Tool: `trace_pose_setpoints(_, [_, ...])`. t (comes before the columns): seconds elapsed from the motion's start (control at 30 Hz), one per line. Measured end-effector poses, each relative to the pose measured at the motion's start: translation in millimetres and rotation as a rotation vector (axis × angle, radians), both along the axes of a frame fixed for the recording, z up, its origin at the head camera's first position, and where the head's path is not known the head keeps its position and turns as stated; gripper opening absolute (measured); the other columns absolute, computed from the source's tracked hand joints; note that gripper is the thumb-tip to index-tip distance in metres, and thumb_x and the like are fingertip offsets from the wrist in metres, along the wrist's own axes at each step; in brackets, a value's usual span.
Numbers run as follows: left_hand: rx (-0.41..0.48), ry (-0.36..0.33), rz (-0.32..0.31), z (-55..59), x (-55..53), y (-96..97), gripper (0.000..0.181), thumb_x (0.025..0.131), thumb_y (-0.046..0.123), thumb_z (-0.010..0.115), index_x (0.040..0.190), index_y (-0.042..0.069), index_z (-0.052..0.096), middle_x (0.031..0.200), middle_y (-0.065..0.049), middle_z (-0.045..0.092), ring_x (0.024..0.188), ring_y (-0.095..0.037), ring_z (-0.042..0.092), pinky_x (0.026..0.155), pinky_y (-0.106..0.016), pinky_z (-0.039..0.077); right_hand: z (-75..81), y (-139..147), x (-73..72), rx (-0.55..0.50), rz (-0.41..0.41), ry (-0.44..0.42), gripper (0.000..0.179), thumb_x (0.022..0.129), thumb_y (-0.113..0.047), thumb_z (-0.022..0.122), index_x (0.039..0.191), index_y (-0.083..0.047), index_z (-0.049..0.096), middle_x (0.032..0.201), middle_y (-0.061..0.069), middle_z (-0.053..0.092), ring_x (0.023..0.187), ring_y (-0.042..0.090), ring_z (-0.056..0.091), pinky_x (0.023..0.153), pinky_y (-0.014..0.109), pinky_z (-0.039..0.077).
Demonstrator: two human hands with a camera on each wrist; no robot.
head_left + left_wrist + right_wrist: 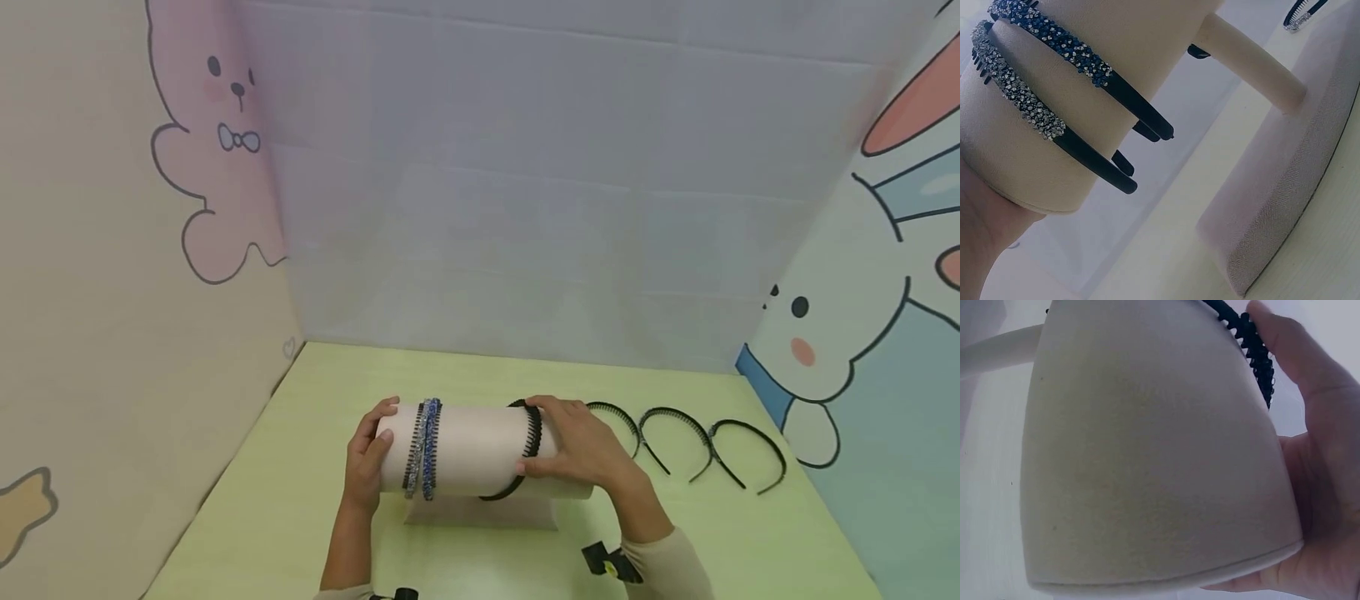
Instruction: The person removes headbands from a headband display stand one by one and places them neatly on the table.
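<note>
1. Closest to me, the left forearm rises almost straight, while the pale right sleeve slants inward. Just beyond is the low base of the padded roll, where the work is going on.
2. The left hand grips the roll's left end, thumb in front and fingers curved over the top, parted by the roll; it has hold of no headband.
3. Next to it, a silver headband and a blue headband sit side by side round the roll; I'd count those two as done.
4. The right hand spans the roll's right part, thumb low and fingers on top, holding a black headband between them. That band slants, its lower end swept left, so I'd call it on but not settled.
5. Off to the right, three dark ones lie on the table: a half-hidden headband, a middle headband and an outermost headband. By my reckoning, those are what's left.
</note>
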State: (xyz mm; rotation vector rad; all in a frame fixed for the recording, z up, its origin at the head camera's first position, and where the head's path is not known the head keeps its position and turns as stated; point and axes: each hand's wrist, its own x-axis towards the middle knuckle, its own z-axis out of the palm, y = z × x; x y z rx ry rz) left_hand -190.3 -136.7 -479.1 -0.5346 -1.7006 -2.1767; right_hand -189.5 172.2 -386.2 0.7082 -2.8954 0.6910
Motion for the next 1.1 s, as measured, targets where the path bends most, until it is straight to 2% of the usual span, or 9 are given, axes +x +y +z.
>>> trace_pose_setpoints(0.13, [-0.007, 0.03, 0.002, -0.5, -1.5, -1.4, 0.028, 0.095, 0.007, 0.04, 0.119, -0.004, 0.047, 0.136, -0.021, 0.039, 0.114, -0.023, 0.048, 0.083, -0.028, 0.044, 0.6, -1, -1.4, 0.011, 0.018, 0.007, 0.088, 0.063, -0.07, 0.067, 0.134, -0.021, 0.047, 0.125, 0.002, 0.055, 0.108, 0.029, 0.048, 0.072, 0.045, 0.044])
trace_pose_setpoints(0.3, [0.0, 0.065, 0.005, -3.3, -0.9, -1.3, 0.028, 0.094, 0.003, 0.038, 0.119, -0.002, 0.049, 0.135, -0.022, 0.039, 0.112, -0.022, 0.049, 0.081, -0.026, 0.045, -0.3, 0, -2.4, 0.012, 0.069, 0.014, 0.088, 0.066, -0.067, 0.067, 0.136, -0.018, 0.046, 0.128, 0.007, 0.053, 0.11, 0.032, 0.048, 0.081, 0.048, 0.041])
trace_pose_setpoints(0.53, [0.0, 0.013, 0.01, -2.8, 1.4, 0.6, 0.028, 0.094, 0.005, 0.039, 0.119, -0.007, 0.046, 0.136, -0.021, 0.039, 0.112, -0.024, 0.048, 0.083, -0.029, 0.045, -3.8, 5, -4.7, -0.063, 0.081, -0.031, 0.083, 0.067, -0.058, 0.073, 0.131, -0.011, 0.049, 0.124, 0.006, 0.054, 0.113, 0.032, 0.046, 0.087, 0.049, 0.038])
trace_pose_setpoints(0.8, [-0.005, 0.023, 0.012, -1.4, 2.1, 1.4, 0.027, 0.095, 0.001, 0.037, 0.119, -0.008, 0.044, 0.135, -0.023, 0.038, 0.111, -0.021, 0.049, 0.082, -0.029, 0.044, -3.2, 11, -8.4, -0.099, 0.134, -0.075, 0.077, 0.069, -0.039, 0.076, 0.132, -0.006, 0.047, 0.125, 0.008, 0.053, 0.113, 0.03, 0.046, 0.089, 0.049, 0.037])
trace_pose_setpoints(0.93, [-0.004, 0.028, 0.022, -0.5, 1.9, 2.2, 0.026, 0.095, 0.001, 0.037, 0.118, -0.007, 0.045, 0.134, -0.023, 0.039, 0.109, -0.021, 0.049, 0.08, -0.029, 0.045, -2.7, 14, -8.7, -0.136, 0.168, -0.077, 0.072, 0.071, -0.035, 0.075, 0.131, -0.005, 0.048, 0.126, 0.008, 0.052, 0.115, 0.03, 0.045, 0.089, 0.05, 0.036])
trace_pose_setpoints(1.1, [-0.007, 0.012, 0.027, -0.8, 2.6, 1.9, 0.026, 0.094, 0.003, 0.039, 0.118, -0.007, 0.046, 0.134, -0.023, 0.039, 0.11, -0.021, 0.049, 0.081, -0.029, 0.045, -5.1, 16, -3.9, -0.166, 0.131, -0.08, 0.07, 0.072, -0.035, 0.075, 0.13, -0.007, 0.049, 0.129, 0.01, 0.05, 0.119, 0.033, 0.041, 0.091, 0.053, 0.034])
